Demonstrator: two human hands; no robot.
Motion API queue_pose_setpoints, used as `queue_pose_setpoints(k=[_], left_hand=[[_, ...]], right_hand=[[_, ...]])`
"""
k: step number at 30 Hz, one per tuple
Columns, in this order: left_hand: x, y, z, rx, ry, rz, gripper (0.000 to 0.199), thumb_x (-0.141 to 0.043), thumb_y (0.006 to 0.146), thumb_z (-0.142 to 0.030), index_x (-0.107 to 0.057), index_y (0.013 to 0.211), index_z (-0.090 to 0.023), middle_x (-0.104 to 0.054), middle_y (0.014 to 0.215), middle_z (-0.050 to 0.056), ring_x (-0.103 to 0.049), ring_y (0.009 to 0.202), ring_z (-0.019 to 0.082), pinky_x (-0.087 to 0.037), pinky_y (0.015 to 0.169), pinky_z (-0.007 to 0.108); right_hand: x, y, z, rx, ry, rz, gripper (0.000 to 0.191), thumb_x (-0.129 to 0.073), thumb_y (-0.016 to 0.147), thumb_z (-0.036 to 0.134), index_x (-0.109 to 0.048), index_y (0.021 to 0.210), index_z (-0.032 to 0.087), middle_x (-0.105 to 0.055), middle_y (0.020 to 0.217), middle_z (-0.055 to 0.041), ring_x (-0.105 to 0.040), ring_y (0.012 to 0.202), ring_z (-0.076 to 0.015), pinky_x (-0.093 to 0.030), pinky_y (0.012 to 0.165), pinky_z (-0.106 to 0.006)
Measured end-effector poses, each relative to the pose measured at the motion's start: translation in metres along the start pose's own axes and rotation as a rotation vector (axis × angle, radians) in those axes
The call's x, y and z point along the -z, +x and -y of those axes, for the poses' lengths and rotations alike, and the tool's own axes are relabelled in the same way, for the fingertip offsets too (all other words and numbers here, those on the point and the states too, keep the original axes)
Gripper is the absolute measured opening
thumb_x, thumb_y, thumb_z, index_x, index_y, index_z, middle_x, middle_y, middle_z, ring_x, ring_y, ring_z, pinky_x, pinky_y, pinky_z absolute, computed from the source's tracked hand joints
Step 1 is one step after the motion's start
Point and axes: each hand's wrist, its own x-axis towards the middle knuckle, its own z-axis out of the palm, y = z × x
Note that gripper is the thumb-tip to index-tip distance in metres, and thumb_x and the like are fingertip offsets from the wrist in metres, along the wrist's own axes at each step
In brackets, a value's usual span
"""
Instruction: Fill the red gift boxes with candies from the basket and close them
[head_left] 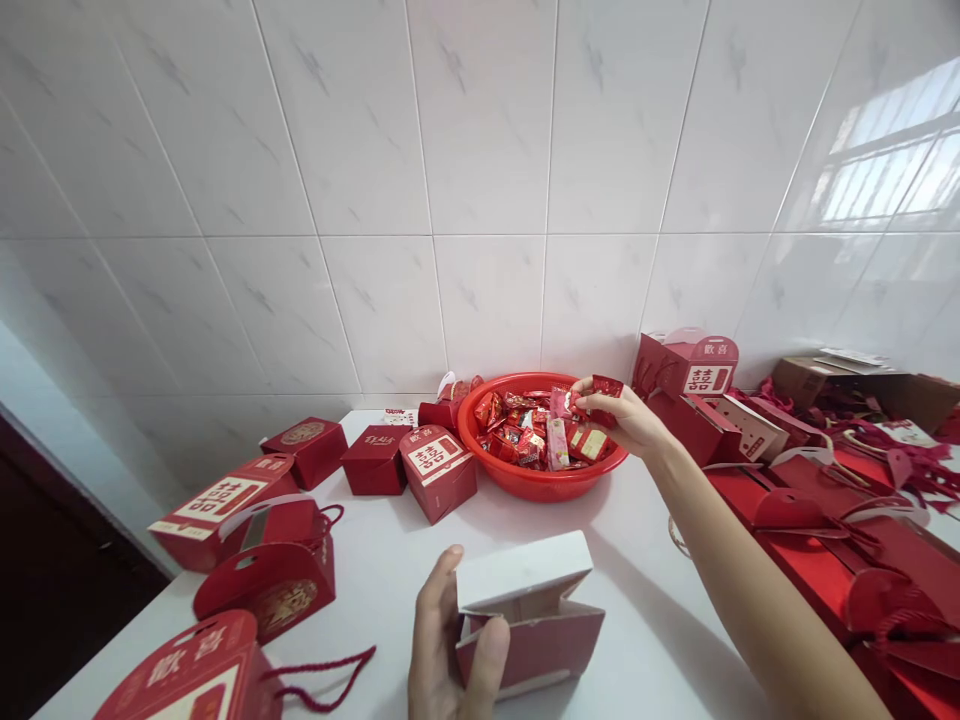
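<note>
Though open, box partly behind left fingers

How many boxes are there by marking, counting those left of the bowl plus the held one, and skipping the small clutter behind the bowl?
Pale-label boxes: 3
Gold-emblem boxes: 2
Gold-lettered box: 1
Held box, no marking visible: 1
Total: 7

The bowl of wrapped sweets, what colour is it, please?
The bowl is bright red, seen best in the head view.
</note>
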Motion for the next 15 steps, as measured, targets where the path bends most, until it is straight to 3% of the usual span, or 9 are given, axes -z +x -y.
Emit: queue_pose_setpoints(k=[2, 4, 6, 8, 12, 15], left_hand=[[-0.001, -0.001, 0.003, -0.057, -0.025, -0.08, 0.066, -0.076, 0.077, -0.061, -0.057, 0.128, -0.024, -0.064, 0.135, 0.008, -0.062, 0.123, 0.025, -0.053, 0.094, 0.024], [0.0, 0.0, 0.006, -0.129, -0.023, -0.095, 0.051, -0.077, 0.078, -0.056, -0.065, 0.115, -0.022, -0.065, 0.13, 0.007, -0.062, 0.121, 0.024, -0.052, 0.094, 0.025], [0.002, 0.0, 0.006, -0.162, 0.02, -0.042, 0.037, -0.076, 0.079, -0.055, -0.073, 0.094, -0.021, -0.07, 0.118, 0.007, -0.063, 0.117, 0.027, -0.053, 0.092, 0.028], [0.004, 0.002, 0.006, -0.15, 0.071, 0.018, 0.036, -0.073, 0.078, -0.059, -0.076, 0.083, -0.023, -0.073, 0.106, 0.006, -0.061, 0.122, 0.031, -0.05, 0.098, 0.032], [0.006, 0.005, 0.006, -0.143, 0.099, 0.04, 0.038, -0.069, 0.079, -0.061, -0.078, 0.089, -0.026, -0.077, 0.099, 0.004, -0.053, 0.134, 0.034, -0.035, 0.116, 0.043], [0.006, 0.007, 0.009, -0.14, 0.103, 0.049, 0.041, -0.067, 0.079, -0.063, -0.078, 0.088, -0.025, -0.078, 0.099, 0.005, -0.054, 0.133, 0.036, -0.035, 0.116, 0.045]], right_hand=[[0.002, -0.004, 0.01, 0.014, -0.004, 0.029, 0.03, -0.074, 0.06, 0.034, -0.063, 0.084, 0.02, -0.061, 0.076, 0.0013, -0.059, 0.07, -0.0138, -0.051, 0.059, -0.024], [0.0, -0.002, 0.011, 0.011, -0.046, 0.054, 0.026, -0.075, 0.063, 0.03, -0.064, 0.084, 0.019, -0.062, 0.074, 0.0015, -0.06, 0.07, -0.0135, -0.051, 0.059, -0.022], [-0.006, 0.005, 0.002, -0.024, -0.129, 0.082, 0.02, -0.075, 0.068, 0.025, -0.063, 0.082, 0.018, -0.062, 0.072, 0.0016, -0.061, 0.069, -0.0136, -0.051, 0.058, -0.022], [-0.015, 0.015, -0.013, -0.093, -0.249, 0.118, 0.015, -0.076, 0.076, 0.022, -0.063, 0.084, 0.016, -0.064, 0.075, 0.0008, -0.063, 0.07, -0.0135, -0.052, 0.059, -0.023], [-0.038, 0.037, -0.042, -0.248, -0.502, 0.187, 0.025, -0.065, 0.096, 0.032, -0.065, 0.113, 0.014, -0.068, 0.109, -0.0058, -0.067, 0.09, -0.0174, -0.059, 0.077, -0.035], [-0.049, 0.05, -0.049, -0.321, -0.631, 0.236, 0.033, -0.063, 0.097, 0.036, -0.062, 0.124, 0.016, -0.064, 0.124, -0.0083, -0.066, 0.104, -0.0223, -0.058, 0.087, -0.042]])
